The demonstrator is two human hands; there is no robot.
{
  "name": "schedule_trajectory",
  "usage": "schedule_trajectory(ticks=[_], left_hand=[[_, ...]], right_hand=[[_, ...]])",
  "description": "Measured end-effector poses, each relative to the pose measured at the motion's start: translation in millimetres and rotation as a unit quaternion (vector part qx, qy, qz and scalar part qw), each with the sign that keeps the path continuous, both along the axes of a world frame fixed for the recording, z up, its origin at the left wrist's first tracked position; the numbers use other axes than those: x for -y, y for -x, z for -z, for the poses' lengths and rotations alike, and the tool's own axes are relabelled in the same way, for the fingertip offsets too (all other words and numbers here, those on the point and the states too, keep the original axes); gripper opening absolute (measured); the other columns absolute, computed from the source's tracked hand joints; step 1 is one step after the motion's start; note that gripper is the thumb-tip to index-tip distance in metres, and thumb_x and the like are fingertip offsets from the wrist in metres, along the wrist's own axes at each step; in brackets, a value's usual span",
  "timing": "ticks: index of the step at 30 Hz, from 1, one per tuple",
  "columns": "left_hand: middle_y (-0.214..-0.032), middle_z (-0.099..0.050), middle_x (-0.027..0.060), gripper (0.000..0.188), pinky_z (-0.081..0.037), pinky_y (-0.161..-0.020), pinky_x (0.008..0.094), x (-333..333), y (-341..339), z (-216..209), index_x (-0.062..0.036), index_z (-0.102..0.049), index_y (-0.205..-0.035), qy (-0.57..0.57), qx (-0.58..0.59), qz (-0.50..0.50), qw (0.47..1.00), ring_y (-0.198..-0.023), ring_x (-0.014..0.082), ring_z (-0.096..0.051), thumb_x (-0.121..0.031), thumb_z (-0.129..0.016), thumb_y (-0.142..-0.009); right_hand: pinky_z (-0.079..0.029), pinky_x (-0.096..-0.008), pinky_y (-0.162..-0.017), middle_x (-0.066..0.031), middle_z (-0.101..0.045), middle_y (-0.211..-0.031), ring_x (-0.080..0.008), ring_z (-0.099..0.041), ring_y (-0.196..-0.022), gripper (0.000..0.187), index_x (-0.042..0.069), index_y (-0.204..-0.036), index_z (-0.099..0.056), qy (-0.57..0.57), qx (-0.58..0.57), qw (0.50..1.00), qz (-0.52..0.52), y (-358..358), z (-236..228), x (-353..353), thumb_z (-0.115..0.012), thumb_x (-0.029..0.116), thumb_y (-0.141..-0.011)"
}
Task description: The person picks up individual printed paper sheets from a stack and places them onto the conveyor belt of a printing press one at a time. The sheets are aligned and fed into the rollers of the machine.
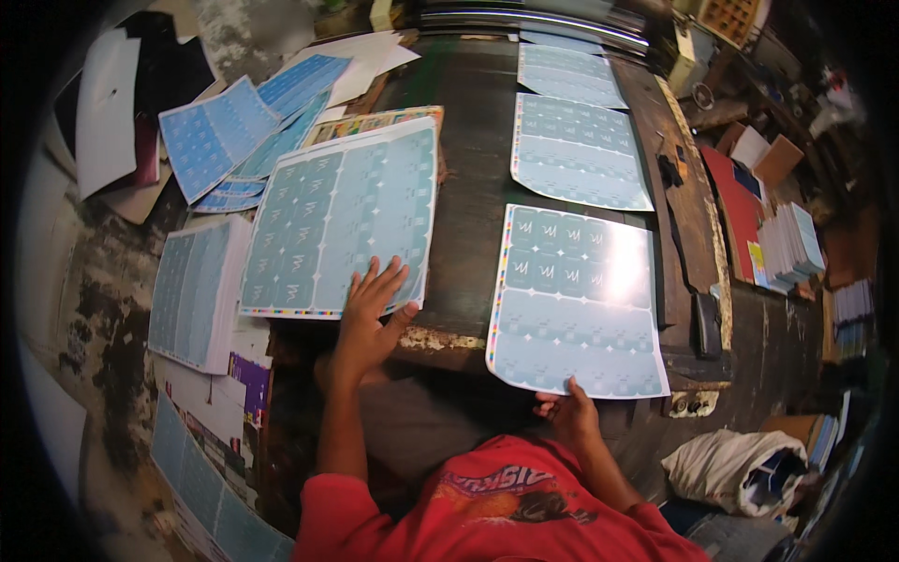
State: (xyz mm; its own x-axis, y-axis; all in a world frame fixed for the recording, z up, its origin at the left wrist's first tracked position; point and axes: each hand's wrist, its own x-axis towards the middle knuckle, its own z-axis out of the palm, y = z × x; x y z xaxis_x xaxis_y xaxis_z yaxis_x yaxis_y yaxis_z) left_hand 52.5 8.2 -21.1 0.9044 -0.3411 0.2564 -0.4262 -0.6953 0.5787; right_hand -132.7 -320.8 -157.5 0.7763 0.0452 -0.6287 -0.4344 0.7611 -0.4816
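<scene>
Head view: right hand [573, 409] pinches a blue-grey printed sheet [581, 323], left hand [371, 314] rests on a paper stack [342, 220]

At lower centre-right, the right hand has the sheet's near edge closed between the thumb on top and fingers curled below. The sheet lies at centre-right, its near edge reaching past the edge of a dark table [473, 178]. The left hand is open, fingers spread flat over the lower right corner of the stack at centre-left, grasping nothing.

Eight white script marks can be made out on the held sheet, in two rows of four; glare washes out its right side, and the finer print is too small to read. Coloured squares run down its left border. Lettering and a picture decorate the red T-shirt [506, 496] at bottom centre.

Beyond the held sheet, three printed sheets [581, 155] run in a column toward metal bars [534, 23] at top centre. A black object [706, 326] sits just beside it, at the table's right edge. One thick paper pile [192, 295] stands at left; above it, loose blue sheets [220, 131] overlap too much to count. One whitish cloth bag [726, 468] lies at lower right, one red board [726, 201] at right.
</scene>
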Motion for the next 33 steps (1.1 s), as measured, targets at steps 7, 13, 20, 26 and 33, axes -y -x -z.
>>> schedule_trajectory(ticks=[7,13,20,26,33], left_hand=[[-0.112,-0.069,0.0197,0.043,-0.032,-0.112,0.0415,-5,-10,4,0.0016,-0.068,-0.112,0.559,-0.090,-0.192,0.801,-0.099,0.0254,-0.066,-0.035,-0.048,-0.103],[-0.094,-0.075,-0.0032,0.010,-0.015,-0.114,0.0597,26,30,-7,-0.0181,-0.073,-0.090,0.147,0.050,0.029,0.987,-0.111,0.0207,-0.066,-0.025,-0.067,-0.090],[-0.122,-0.068,0.0027,0.037,-0.002,-0.113,0.0685,52,67,-17,-0.0206,-0.072,-0.109,0.065,-0.016,0.344,0.937,-0.137,0.0266,-0.045,-0.047,-0.070,-0.084],[-0.149,-0.045,0.0080,0.069,-0.021,-0.114,0.0607,35,33,-7,-0.0137,-0.052,-0.139,-0.065,0.122,0.045,0.989,-0.142,0.0366,-0.034,-0.049,-0.071,-0.082],[-0.105,-0.074,0.0020,0.019,-0.026,-0.113,0.0553,34,20,15,-0.0170,-0.072,-0.106,0.308,0.016,-0.064,0.949,-0.124,0.0276,-0.058,-0.018,-0.069,-0.087]], right_hand=[[-0.051,-0.0435,-0.083,-0.0158,-0.067,-0.106,-0.0223,-0.063,-0.080,0.052,0.002,-0.119,-0.051,0.033,0.053,0.997,0.051,-56,2,18,-0.043,0.050,-0.099],[-0.051,-0.0420,-0.079,-0.0148,-0.060,-0.124,-0.0219,-0.060,-0.089,0.067,0.011,-0.142,-0.031,0.089,0.005,0.991,0.098,-60,-37,-9,-0.043,0.057,-0.097],[-0.053,-0.0375,-0.085,-0.0093,-0.058,-0.124,-0.0223,-0.062,-0.106,0.062,0.006,-0.138,-0.042,0.052,0.122,0.990,0.039,-51,-96,-10,-0.061,0.040,-0.090],[-0.051,-0.0374,-0.061,-0.0044,-0.063,-0.082,-0.0156,-0.054,-0.056,0.040,0.005,-0.121,-0.052,-0.005,0.073,0.996,0.055,-29,-46,25,-0.060,0.032,-0.092],[-0.053,-0.0380,-0.069,-0.0066,-0.063,-0.080,-0.0153,-0.055,-0.058,0.037,0.003,-0.113,-0.056,0.022,0.023,0.998,0.048,14,-22,18,-0.058,0.035,-0.095]])
